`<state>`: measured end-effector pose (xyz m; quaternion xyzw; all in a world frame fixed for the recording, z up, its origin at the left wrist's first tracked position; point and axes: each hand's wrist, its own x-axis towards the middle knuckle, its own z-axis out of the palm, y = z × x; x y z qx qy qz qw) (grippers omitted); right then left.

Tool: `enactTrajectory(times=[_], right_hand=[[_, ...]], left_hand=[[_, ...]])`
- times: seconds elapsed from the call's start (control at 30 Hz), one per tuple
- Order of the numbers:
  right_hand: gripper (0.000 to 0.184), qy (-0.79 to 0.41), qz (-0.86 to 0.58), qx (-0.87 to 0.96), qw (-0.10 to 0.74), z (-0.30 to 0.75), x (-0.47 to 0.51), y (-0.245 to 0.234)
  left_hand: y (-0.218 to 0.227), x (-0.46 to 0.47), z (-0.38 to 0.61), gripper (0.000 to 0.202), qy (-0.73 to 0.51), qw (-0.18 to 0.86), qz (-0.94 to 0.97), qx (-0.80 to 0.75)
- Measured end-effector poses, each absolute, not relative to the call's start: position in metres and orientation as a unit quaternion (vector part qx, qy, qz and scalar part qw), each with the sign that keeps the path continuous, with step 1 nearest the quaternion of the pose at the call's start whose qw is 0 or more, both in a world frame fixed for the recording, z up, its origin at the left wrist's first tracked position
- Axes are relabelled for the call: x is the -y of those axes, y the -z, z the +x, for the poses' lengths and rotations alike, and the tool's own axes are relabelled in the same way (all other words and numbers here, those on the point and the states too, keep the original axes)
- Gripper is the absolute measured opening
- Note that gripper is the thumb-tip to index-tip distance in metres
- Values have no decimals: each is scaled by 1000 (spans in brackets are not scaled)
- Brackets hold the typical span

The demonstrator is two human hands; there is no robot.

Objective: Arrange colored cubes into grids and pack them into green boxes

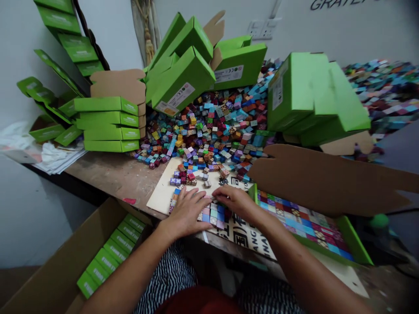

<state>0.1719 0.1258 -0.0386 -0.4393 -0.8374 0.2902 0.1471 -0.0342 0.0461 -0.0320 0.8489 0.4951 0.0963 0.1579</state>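
Note:
On the printed board at the table's front edge, small patterned cubes [214, 214] lie packed in rows. My left hand [188, 212] rests flat over these rows with its fingers spread, covering part of them. At the far side of the rows, my right hand [236, 200] has its fingers bent and drawn together; whatever is between the fingertips is hidden. A few loose cubes [191, 177] lie just beyond my hands. To the right of my right hand, an open green box [352, 240] holds rows of similar cubes, partly behind my forearm.
A large heap of loose cubes [225, 117] spreads across the back. Around it are leaning green boxes [186, 80], stacked green boxes [108, 124] and more green boxes [314, 96] on the right. A carton [49, 257] holding green boxes stands below left. A brown cardboard flap [327, 183] lies right.

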Motion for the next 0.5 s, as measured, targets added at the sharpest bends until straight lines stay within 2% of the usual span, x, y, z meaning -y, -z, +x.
enactTrajectory(times=[0.1, 0.23, 0.33, 0.43, 0.5], right_hand=[[22, -359, -455, 795, 176, 173, -120, 36], [35, -443, -447, 749, 206, 182, -117, 31], [38, -364, -477, 783, 161, 186, -114, 26], [31, -254, -505, 819, 95, 183, -110, 21], [29, -232, -513, 823, 71, 181, -110, 19]], left_hand=[[33, -46, -34, 71, -98, 155, 847, -499], [33, -46, -34, 72, -98, 148, 848, -499], [32, -46, -33, 75, -88, 141, 851, -498], [30, -46, -31, 70, -72, 138, 857, -491], [29, -46, -30, 66, -66, 139, 858, -490]])
